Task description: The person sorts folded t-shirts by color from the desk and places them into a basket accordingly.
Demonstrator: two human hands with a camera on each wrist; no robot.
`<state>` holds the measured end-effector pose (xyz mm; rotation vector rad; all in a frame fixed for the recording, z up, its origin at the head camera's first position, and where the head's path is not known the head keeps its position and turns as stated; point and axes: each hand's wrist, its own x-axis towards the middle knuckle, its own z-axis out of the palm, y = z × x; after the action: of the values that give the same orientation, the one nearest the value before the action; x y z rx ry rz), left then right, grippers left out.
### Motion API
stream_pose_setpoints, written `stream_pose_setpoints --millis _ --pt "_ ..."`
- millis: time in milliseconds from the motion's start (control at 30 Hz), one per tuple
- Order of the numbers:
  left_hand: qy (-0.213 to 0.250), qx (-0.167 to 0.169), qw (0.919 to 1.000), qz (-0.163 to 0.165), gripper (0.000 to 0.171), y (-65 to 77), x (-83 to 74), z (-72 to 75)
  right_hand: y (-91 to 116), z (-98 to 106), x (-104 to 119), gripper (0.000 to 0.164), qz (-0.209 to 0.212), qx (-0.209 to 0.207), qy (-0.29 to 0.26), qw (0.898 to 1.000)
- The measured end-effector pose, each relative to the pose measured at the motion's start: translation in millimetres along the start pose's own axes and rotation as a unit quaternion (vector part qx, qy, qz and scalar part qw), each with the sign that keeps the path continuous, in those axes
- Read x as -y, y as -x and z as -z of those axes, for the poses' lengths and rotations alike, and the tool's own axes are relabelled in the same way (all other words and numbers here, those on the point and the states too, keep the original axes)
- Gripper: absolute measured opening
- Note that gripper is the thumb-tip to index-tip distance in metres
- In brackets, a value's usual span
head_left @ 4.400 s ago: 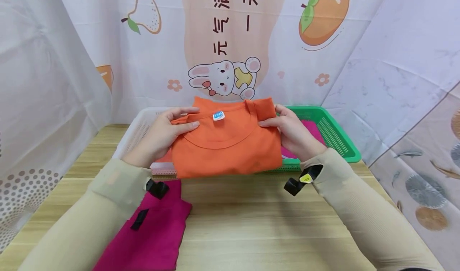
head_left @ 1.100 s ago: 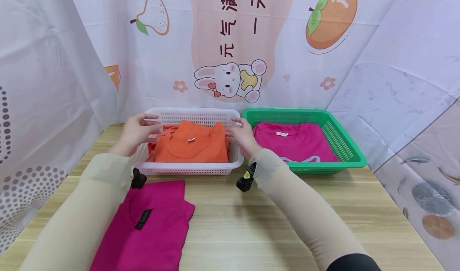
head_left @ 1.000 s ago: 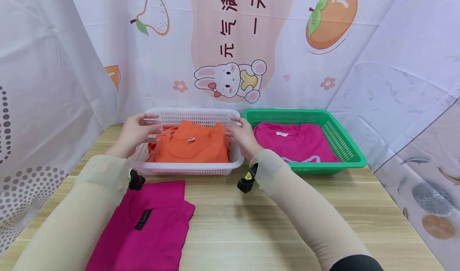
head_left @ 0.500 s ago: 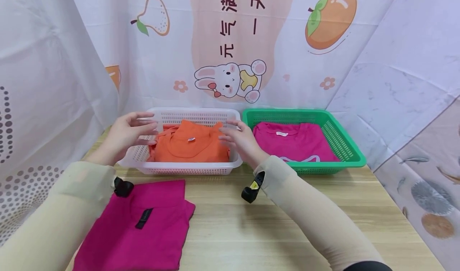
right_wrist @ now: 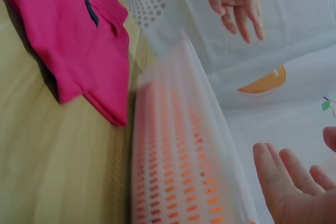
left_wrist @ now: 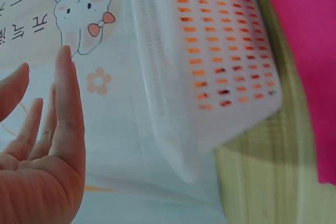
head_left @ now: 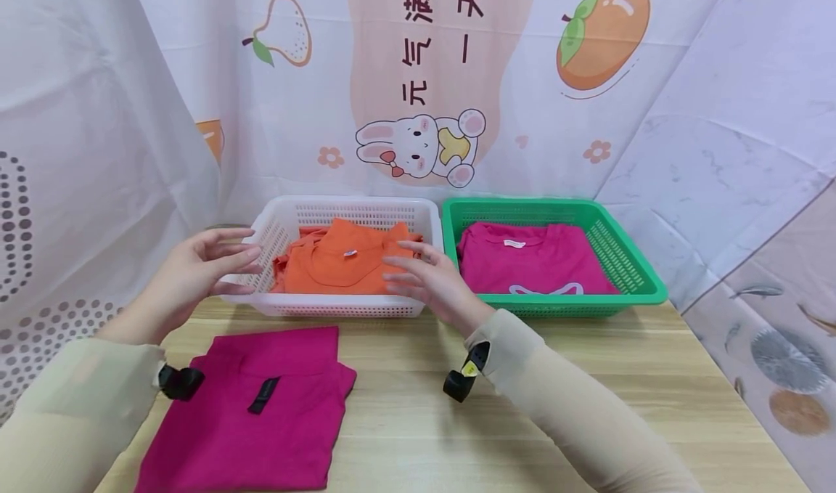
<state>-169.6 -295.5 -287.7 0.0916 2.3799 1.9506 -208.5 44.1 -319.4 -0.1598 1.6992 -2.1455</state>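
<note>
The folded orange shirt (head_left: 345,264) lies inside the white basket (head_left: 339,306), which stands at the far edge of the table (head_left: 522,420), left of the middle. The left hand (head_left: 196,271) hovers just beside the left wall of this basket, with fingers (left_wrist: 65,103) straight and spread, holding nothing. The right hand (head_left: 427,282) hovers over the near right corner of the same basket, its fingers (head_left: 401,264) also loose and open, and it holds nothing. Both hands are apart from the shirt. Just to the right of the white basket stands a green basket (head_left: 627,261) with a pink shirt (head_left: 532,261) in it. Another folded pink shirt (head_left: 261,420) lies near the front left corner of the table, below the left hand.
</note>
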Motion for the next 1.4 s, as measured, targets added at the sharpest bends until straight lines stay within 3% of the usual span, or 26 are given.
stream_pose_setpoints --millis 300,433,567,667,833,1100,1300,1400 --pt "-0.049 -0.007 0.9984 0.027 0.029 28.6 31.2 15.8 21 -8 -32 0.045 -0.008 0.057 -0.029 0.998" --pt "-0.077 -0.005 0.9954 0.056 0.048 42.0 49.2 21.8 28 -10 -48 0.049 -0.01 0.074 -0.028 0.997" --pt "-0.146 -0.001 0.9838 0.104 0.072 54.7 69.4 25.1 35 -13 -65 0.05 -0.031 0.08 -0.026 0.996" --pt "-0.178 -0.003 0.9757 0.128 0.074 64.5 84.2 27.1 40 -16 -76 0.048 -0.052 0.087 -0.028 0.994" --pt "-0.221 0.001 0.9654 0.137 0.073 76.9 103.5 29.5 47 -20 -93 0.055 -0.077 0.087 -0.045 0.992" --pt "-0.28 -0.017 0.9504 0.134 0.078 80.7 120.9 32.7 59 -20 -120 0.057 -0.106 0.071 -0.077 0.989" --pt "-0.276 0.022 0.9447 0.176 0.091 78.9 128.9 35.8 63 -16 -133 0.056 -0.108 0.065 -0.084 0.988" --pt "-0.256 0.042 0.9456 0.196 0.091 78.0 134.0 39.5 63 -14 -137 0.056 -0.11 0.066 -0.087 0.988"
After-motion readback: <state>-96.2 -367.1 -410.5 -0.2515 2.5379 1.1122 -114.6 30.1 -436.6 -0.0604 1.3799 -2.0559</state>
